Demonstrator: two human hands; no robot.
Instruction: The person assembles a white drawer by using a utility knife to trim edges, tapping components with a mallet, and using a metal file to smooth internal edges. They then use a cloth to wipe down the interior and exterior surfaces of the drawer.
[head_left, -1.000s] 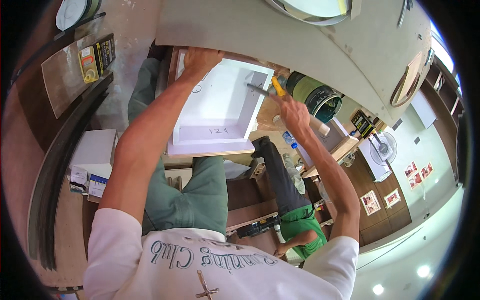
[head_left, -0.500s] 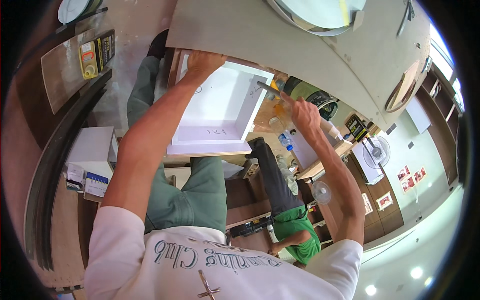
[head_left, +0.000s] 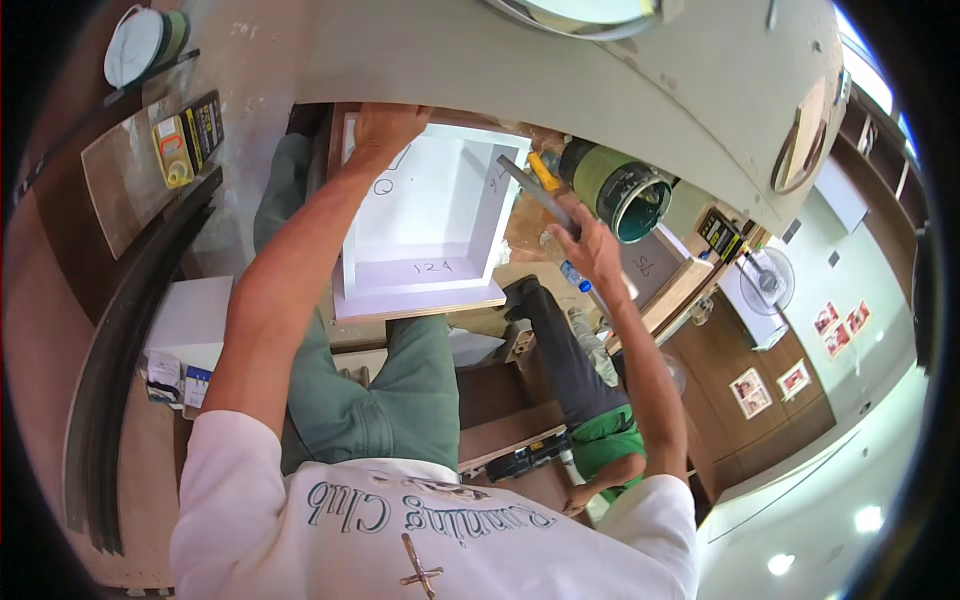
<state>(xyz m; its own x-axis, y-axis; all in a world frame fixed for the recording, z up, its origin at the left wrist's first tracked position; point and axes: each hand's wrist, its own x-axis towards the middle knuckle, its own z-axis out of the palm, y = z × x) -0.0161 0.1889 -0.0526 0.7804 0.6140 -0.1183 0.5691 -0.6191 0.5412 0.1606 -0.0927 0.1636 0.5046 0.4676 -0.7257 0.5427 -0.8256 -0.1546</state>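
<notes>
Since half a second ago, the right hand [head_left: 592, 245] has dropped a bit nearer to the body, so the grey tool [head_left: 535, 190] it holds slants more now, and the whole view has shifted a little too. Watching from far off through the head camera, the one view I have, I see the white drawer [head_left: 375, 264] in front of the person, with its far side close to the edge of a big grey-brown board [head_left: 400, 60]. The right fingers are wrapped around the long tool. Its tip reaches over the drawer's right wall, but I can't be sure if it touches the wood. The left hand [head_left: 390, 130] sits at the far left corner of the drawer, bent over the rim. Its fingertips are hidden, so I can't say if they squeeze or just press. Off to the right, apart from the drawer, are a green bucket [head_left: 600, 185] and a bottle [head_left: 575, 276] with a blue cap. To me, the step in hand looks like work on the right rim, with one hand to steady and one to use the tool. I think the next move calls for a still drawer, a light push, and right fingers kept clear of the edge.
</notes>
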